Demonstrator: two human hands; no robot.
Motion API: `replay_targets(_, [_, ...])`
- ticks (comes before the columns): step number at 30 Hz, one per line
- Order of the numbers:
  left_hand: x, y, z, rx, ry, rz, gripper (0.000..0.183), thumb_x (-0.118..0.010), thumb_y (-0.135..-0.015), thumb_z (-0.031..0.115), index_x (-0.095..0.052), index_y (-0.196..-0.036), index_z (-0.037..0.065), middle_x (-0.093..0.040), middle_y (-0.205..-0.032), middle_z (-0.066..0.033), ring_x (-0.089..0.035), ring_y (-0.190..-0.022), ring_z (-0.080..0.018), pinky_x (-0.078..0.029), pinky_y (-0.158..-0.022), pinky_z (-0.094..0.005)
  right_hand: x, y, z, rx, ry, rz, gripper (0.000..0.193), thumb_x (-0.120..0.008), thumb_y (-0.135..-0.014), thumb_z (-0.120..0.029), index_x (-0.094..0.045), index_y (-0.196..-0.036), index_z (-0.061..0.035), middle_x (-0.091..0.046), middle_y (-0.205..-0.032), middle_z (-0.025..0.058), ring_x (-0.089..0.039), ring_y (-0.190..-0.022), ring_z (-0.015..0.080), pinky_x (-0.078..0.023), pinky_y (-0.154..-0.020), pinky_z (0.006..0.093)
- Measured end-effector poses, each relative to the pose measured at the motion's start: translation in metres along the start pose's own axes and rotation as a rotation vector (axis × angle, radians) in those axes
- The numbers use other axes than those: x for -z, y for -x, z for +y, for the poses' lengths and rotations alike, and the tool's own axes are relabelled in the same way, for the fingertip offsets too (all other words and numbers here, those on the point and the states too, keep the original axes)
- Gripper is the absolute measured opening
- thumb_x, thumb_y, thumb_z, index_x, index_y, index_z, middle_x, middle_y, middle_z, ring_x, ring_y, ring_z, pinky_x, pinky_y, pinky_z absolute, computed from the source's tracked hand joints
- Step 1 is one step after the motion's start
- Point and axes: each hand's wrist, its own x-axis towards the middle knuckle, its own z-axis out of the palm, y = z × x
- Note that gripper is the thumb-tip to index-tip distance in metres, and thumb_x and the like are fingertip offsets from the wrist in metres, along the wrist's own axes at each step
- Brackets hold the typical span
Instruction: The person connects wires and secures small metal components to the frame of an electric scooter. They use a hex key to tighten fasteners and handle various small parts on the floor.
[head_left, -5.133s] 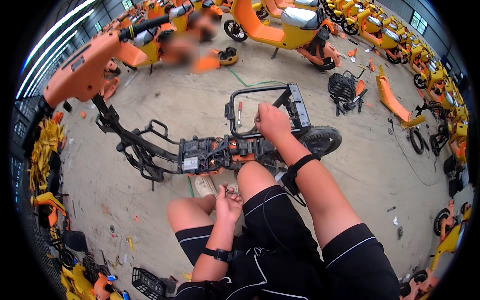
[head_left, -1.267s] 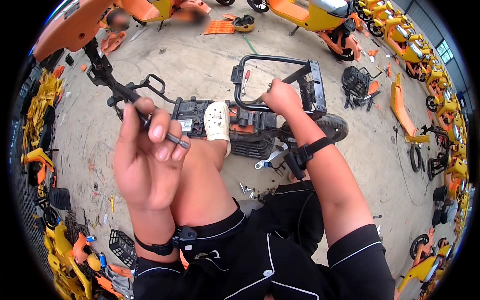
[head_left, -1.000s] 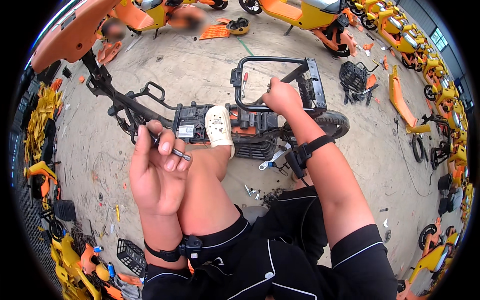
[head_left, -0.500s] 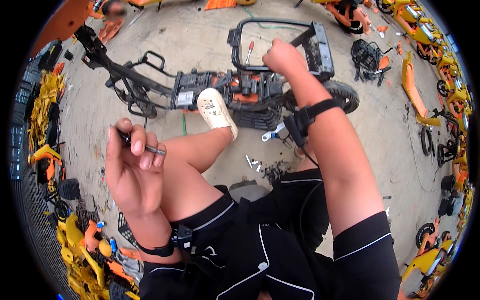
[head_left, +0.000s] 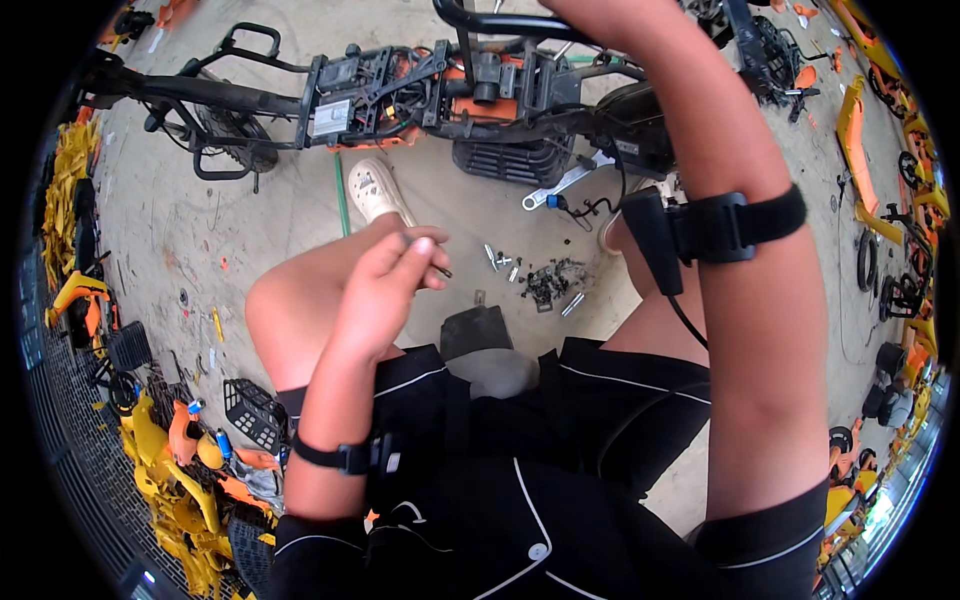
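Note:
My left hand (head_left: 385, 290) is raised above my left shin, its fingers closed around a thin dark metal rod (head_left: 443, 271) with only a short end showing. At the top edge, my right hand (head_left: 620, 18) is on the black tubular rack (head_left: 525, 24) of a stripped scooter, closed around the tube; its fingertips are partly out of view. Below the rack stretches the scooter's bare chassis (head_left: 400, 95), with a silver box (head_left: 332, 118), wiring and orange panels. A ring spanner (head_left: 570, 184) lies on the floor beside it, near a blue cable connector (head_left: 553, 201).
Small metal sockets (head_left: 493, 258) and a pile of black screws (head_left: 550, 283) lie between my legs, before a low grey seat (head_left: 495, 372). A green strip (head_left: 342, 195) runs by my left shoe (head_left: 375, 190). Yellow body panels (head_left: 165, 480) crowd the left, scooters the right.
The view has shifted, so the scooter sits higher in it. My left hand has come inward and turned over, still holding the rod. My right hand stays at the rack, now partly cut off.

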Motion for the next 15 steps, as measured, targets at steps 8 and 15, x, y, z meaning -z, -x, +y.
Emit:
replay_targets(8, [-0.008, -0.087, -0.161, 0.401, -1.166, -0.429, 0.025, -0.061, -0.091, 0.017, -0.07, -0.105, -0.001, -0.072, -0.101, -0.0229, -0.071, -0.094, -0.0381, -0.055, -0.077, -0.0433, -0.004, -0.007, -0.007, 0.077, -0.073, 0.005, 0.035, -0.058, -0.078, -0.02, -0.072, -0.087, 0.0108, -0.068, -0.093, 0.0339, -0.068, -0.092, 0.0457, -0.054, -0.086, 0.0474])
replay_targets(15, [-0.023, -0.114, -0.236, 0.453, -1.64, -1.572, 0.03, -0.057, -0.079, 0.009, -0.076, -0.101, 0.002, -0.072, -0.112, -0.0203, -0.07, -0.098, -0.0372, -0.055, -0.08, -0.0459, 0.014, 0.001, -0.011, 0.01, -0.206, -0.1, 0.036, -0.058, -0.082, -0.018, -0.069, -0.099, 0.012, -0.067, -0.102, 0.0345, -0.067, -0.098, 0.0453, -0.054, -0.087, 0.0478])
